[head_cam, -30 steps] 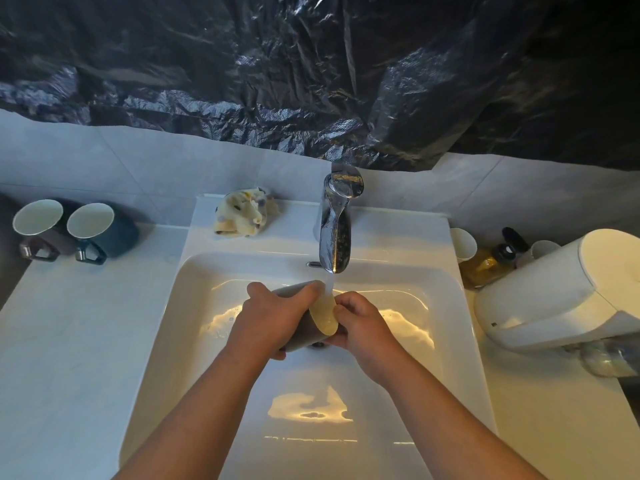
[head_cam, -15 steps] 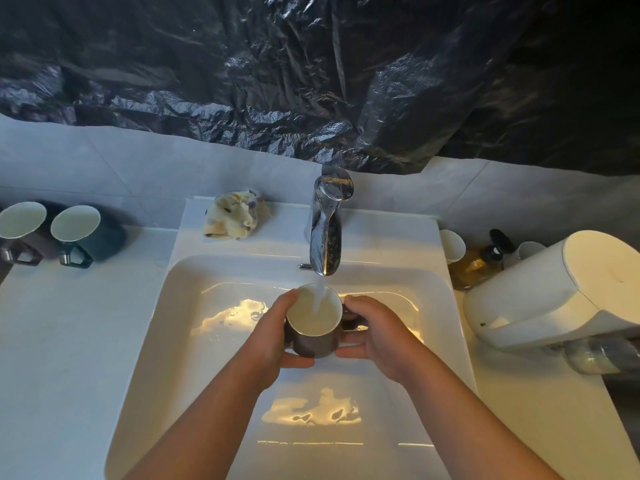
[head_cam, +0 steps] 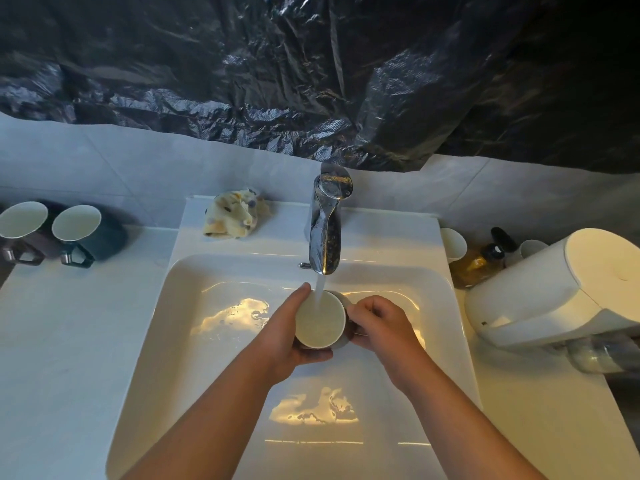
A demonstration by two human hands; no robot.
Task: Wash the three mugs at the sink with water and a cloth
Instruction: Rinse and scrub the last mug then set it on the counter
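- A white countertop [head_cam: 69,341] carries a white rectangular sink [head_cam: 149,341], whose wet floor reflects warm yellow light.
- Two bare forearms reach in from the near edge, over the middle of the basin.
- The left hand [head_cam: 284,327] wraps the left side of a dark mug [head_cam: 320,323]. Its thumb curls along the near wall and its fingers reach up to the far rim.
- The right hand [head_cam: 377,323] has its fingers curled tight against the mug's right side. They cover the handle, so the exact grip there cannot be made out.
- The mug stands mouth up above the basin between both hands, and its pale inside is nearly full of water.
- A stream of water [head_cam: 320,289] falls into the far edge of the mug's mouth from the chrome tap [head_cam: 325,237] above it.
- A crumpled, pale patterned cloth [head_cam: 235,214] lies on the sink's back ledge, left of the tap.
- On the counter at far left are a purple-brown mug [head_cam: 24,223] and a teal mug [head_cam: 86,230], side by side and tipped with their mouths toward the camera.
- To the right are a large white appliance [head_cam: 554,289], an amber pump bottle [head_cam: 481,261] and a small white cup [head_cam: 453,244].
- Behind everything, grey wall tiles [head_cam: 104,161] rise to a crinkled black plastic sheet [head_cam: 311,81].
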